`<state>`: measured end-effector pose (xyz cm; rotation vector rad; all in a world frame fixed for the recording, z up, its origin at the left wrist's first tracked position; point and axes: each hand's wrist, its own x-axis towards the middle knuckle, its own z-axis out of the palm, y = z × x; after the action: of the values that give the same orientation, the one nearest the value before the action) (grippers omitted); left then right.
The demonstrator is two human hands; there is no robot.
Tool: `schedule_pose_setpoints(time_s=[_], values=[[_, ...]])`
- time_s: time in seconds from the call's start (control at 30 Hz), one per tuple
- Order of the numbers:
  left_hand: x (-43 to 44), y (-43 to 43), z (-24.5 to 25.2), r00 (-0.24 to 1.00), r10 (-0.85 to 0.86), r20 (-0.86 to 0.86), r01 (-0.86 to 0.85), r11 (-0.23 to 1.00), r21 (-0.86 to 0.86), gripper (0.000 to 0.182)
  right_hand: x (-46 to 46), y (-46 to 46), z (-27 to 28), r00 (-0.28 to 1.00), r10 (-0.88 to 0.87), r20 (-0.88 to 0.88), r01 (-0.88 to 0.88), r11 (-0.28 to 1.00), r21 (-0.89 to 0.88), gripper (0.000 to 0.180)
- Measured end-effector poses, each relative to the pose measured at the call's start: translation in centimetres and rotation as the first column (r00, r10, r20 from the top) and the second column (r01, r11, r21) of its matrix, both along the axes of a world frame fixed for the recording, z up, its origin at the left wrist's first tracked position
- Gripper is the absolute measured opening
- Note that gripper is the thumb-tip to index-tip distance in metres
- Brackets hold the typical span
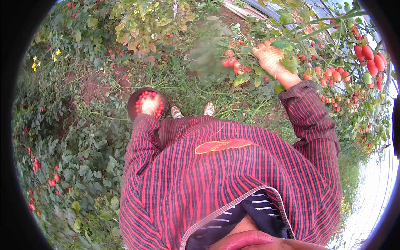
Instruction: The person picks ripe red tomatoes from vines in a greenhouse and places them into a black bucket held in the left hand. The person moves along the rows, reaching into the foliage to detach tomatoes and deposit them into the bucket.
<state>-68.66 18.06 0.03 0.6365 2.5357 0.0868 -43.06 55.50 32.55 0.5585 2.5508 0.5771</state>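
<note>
My left hand (149,104), in a pale glove, is inside a dark bucket (132,105) at my left side. It lies over many small red tomatoes (160,110); blur hides its fingers. My right hand (269,59), in a tan glove with the wrist bare, reaches into a tomato plant (290,64) ahead on the right. Leaves partly cover its fingers, and whether they grip anything is unclear. A cluster of red tomatoes (232,62) hangs just left of this hand. Larger oval tomatoes (372,62), one of them green, hang farther right.
Leafy tomato plants (84,168) with scattered red fruit line my left. A yellowing plant (147,22) stands ahead. Between the rows, my shoes (208,108) are on weedy ground (193,90). Pale sheeting (373,184) runs along the right edge.
</note>
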Motion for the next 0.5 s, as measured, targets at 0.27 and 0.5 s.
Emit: schedule_pose_setpoints(time_s=[0.27, 0.5], values=[[9.9, 15.3, 10.9, 0.099, -0.511, 0.854, -0.599, 0.655, 0.462, 0.066, -0.1, -0.6, -0.3, 0.999, -0.032, -0.012, 0.033, 0.999, 0.04, 0.037], [13.5, 23.8, 14.3, -0.187, -0.637, 0.748, -0.872, 0.458, 0.173, 0.043, -0.4, -0.9, 0.4, 1.0, -0.019, 0.022, 0.019, 1.0, 0.012, 0.034]])
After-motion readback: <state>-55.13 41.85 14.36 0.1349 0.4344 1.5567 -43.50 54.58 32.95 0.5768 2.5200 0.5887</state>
